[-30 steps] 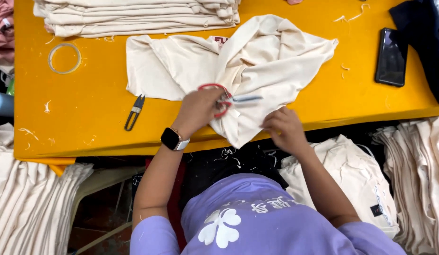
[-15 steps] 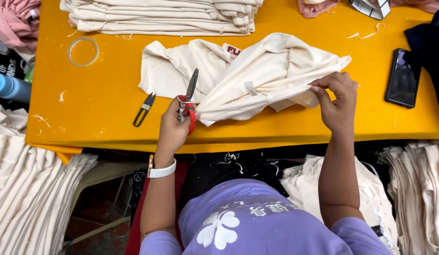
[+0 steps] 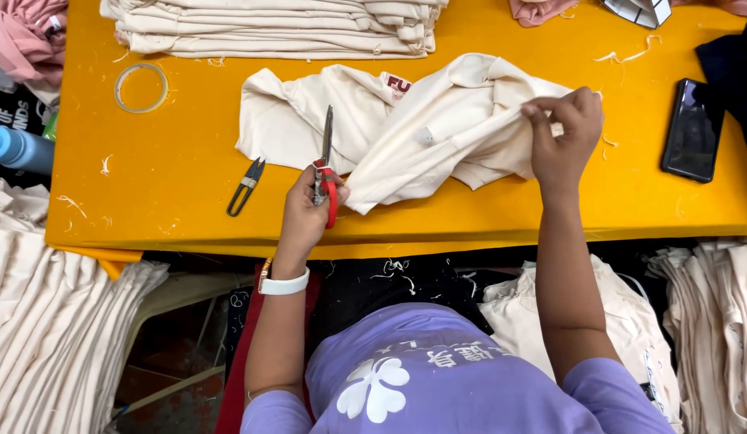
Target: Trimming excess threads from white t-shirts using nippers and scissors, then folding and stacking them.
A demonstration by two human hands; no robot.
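Left hand (image 3: 307, 210) fisted round red scissors (image 3: 326, 173), blades at 12 o'clock, right hand (image 3: 565, 138) fingers pinching cream garment (image 3: 438, 128) edge, garment at 3 o'clock of scissors, on counter (image 3: 173, 201)

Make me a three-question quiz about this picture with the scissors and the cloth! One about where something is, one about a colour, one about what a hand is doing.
1. Where does the phone lie?
A. on the yellow table's right side
B. on the folded stack
C. under the cream garment

2. What colour are the handles of the scissors?
A. blue
B. red
C. green

3. What is the right hand doing?
A. lying flat on the table
B. holding the phone
C. pinching the garment's edge

Answers:
1 A, the dark phone sits on bare tabletop near the right end.
2 B, red loops show in the left hand.
3 C, its fingers close on a fold of cream cloth.
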